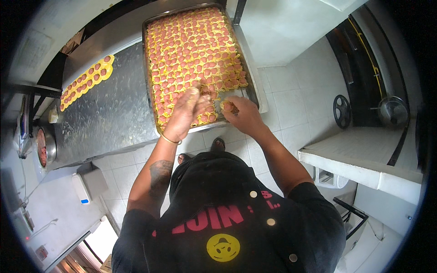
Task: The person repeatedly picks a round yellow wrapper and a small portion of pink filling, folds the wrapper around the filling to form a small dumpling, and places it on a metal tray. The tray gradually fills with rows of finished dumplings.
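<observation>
A large metal tray [256, 93] holds close rows of small open-topped dumplings [191, 50] with yellow wrappers and pink meat filling. Over its near part, my left hand [185, 109] reaches in with fingers stretched apart, just above the dumplings; its fingertips are slightly blurred. My right hand [246, 117] is closed around one dumpling [230, 107] at the tray's near right, beside a bare patch of tray bottom. The palm side of the right hand is hidden.
Left of the tray, a floury dark worktop [109, 100] bears a row of flat yellow wrappers [88, 81] topped with meat balls. A steel bowl [49, 148] with meat stands at its left end. A white ledge [359, 168] and a hanging strainer [392, 112] are at the right.
</observation>
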Tool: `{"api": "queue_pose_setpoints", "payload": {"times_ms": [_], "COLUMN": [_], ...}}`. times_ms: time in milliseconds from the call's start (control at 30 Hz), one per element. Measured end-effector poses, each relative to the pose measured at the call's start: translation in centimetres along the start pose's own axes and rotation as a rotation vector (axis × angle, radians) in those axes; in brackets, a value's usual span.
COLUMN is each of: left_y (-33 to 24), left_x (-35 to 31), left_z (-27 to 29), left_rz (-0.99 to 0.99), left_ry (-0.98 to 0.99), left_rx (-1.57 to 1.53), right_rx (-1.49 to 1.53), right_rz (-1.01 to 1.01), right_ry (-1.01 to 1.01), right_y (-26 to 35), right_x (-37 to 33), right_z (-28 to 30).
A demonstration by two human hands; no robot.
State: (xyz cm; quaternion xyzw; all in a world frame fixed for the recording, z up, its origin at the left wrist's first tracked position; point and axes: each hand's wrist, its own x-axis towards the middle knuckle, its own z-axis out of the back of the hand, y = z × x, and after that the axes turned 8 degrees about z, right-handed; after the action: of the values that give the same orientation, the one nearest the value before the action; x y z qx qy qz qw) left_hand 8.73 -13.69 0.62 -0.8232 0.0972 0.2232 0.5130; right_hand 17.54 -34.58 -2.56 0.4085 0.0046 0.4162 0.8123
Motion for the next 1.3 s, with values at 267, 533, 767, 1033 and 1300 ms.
{"api": "queue_pose_setpoints", "payload": {"times_ms": [267,533,767,1033,1300], "left_y": [0.8,3.5,3.2,1.1,-0.4], "left_x": [-4.8,-9.4,-10.6,-11.3,-9.4], "left_z": [5.1,8.5,10.6,16.1,29.6], "left_rz": [-0.096,-0.176,-0.201,-0.227,-0.242], "left_ry": [-0.250,-0.424,-0.471,-0.561,-0.602], "left_rx": [-0.079,-0.175,-0.174,-0.153,-0.512], "right_rx": [-0.171,-0.198,-0.171,-0.254,0.130], "right_rz": [-0.310,-0.269,-0.248,-0.187,-0.149], "right_ry": [0.320,0.357,0.350,0.423,0.217], "right_y": [-3.7,-4.2,-2.4,-2.8,9.9], "right_x": [2.7,2.2,3.1,3.0,15.4], "right_z": [-4.2,-4.6,-4.1,-3.8,-9.3]}}
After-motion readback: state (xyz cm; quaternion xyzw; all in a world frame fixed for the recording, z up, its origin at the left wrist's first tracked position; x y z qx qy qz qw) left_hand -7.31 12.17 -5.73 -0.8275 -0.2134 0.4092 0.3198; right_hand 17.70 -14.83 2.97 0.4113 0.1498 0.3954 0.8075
